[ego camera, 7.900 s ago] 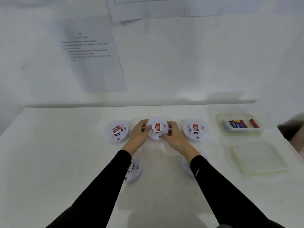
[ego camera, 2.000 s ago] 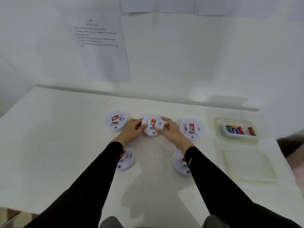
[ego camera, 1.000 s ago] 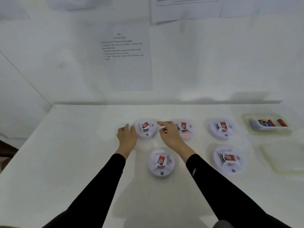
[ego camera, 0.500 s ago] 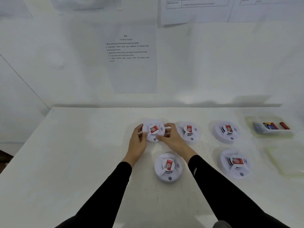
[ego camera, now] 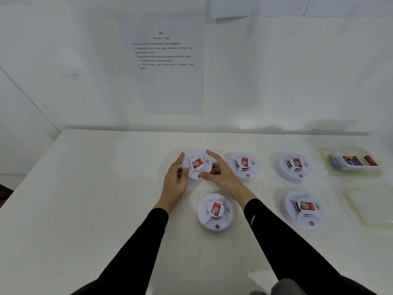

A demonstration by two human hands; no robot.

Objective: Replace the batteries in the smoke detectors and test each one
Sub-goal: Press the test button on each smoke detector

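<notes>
Both hands are on the far-left smoke detector (ego camera: 196, 165) in the back row on the white table (ego camera: 95, 188). The left hand (ego camera: 175, 182) curls its fingers round the left rim. The right hand (ego camera: 223, 177) pinches the right side, index finger over the top edge, thumb low by the small grey button. Fingers cover both flanks of the shell, and whether it sits flat or is raised off the table, I can't tell. Four more lie face-up: the second detector (ego camera: 244, 166) just right of the right hand, the third detector (ego camera: 293, 166) further along, the near detector (ego camera: 215, 212) between the two black sleeves (ego camera: 297, 252), and the near-right detector (ego camera: 303, 208) in front of the third. Each carries a red-and-white label with a round emblem, the print far too small to read. Far right, a clear tray (ego camera: 361, 170) holds batteries (ego camera: 353, 161) lying side by side, with blue, yellow and red casings and the brands blurred. In front of it a clear lid (ego camera: 370, 206) runs to the frame's right edge, hard to pick out against the table. On the wall hangs a printed sheet (ego camera: 163, 86) of numbered steps. Step one reads "Buka penutup kompartmen bateri penggera", step four "Tutup penutup kompartmen bateri", and the heading is fuzzy. The upper sheets (ego camera: 255, 7) are cropped at the top, with nothing legible.
</notes>
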